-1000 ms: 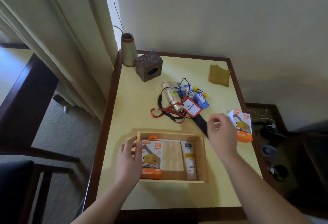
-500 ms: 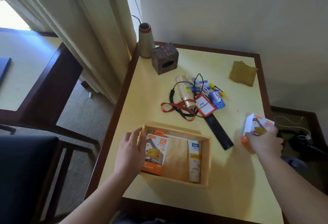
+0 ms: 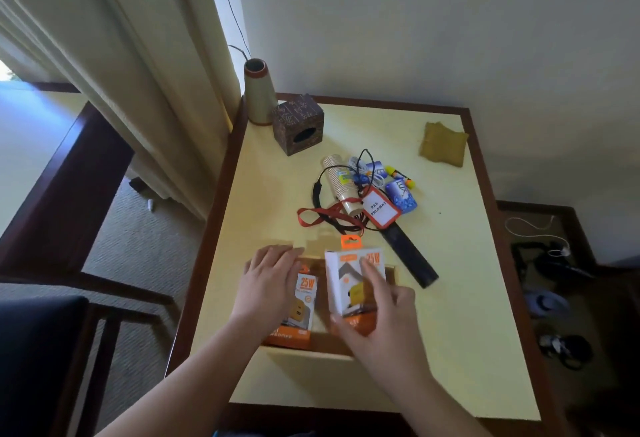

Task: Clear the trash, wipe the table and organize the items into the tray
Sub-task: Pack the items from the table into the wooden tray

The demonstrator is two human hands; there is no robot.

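Observation:
My right hand (image 3: 375,318) grips a white and orange charger box (image 3: 349,280) and holds it over the middle of the wooden tray (image 3: 304,351) at the table's near side. My left hand (image 3: 268,280) lies flat, fingers apart, on the tray's left end, partly over a second charger box (image 3: 303,312) that lies inside. The tube that lay in the tray is hidden behind my right hand. Beyond the tray lies a pile: a stack of paper cups (image 3: 341,187), a red lanyard with a badge (image 3: 379,209), cables, a blue soap pack (image 3: 401,195) and a black stick (image 3: 410,256).
The yellow table (image 3: 460,298) has a dark wooden rim. A brown tissue box (image 3: 298,123) and a tan cone (image 3: 256,91) stand at its far left corner, a folded olive cloth (image 3: 443,143) at the far right. A chair (image 3: 52,350) stands left; cables lie on the floor right.
My right hand has carried the charger box from the table's right edge leftward to above the tray. My left hand has shifted slightly onto the tray's left end.

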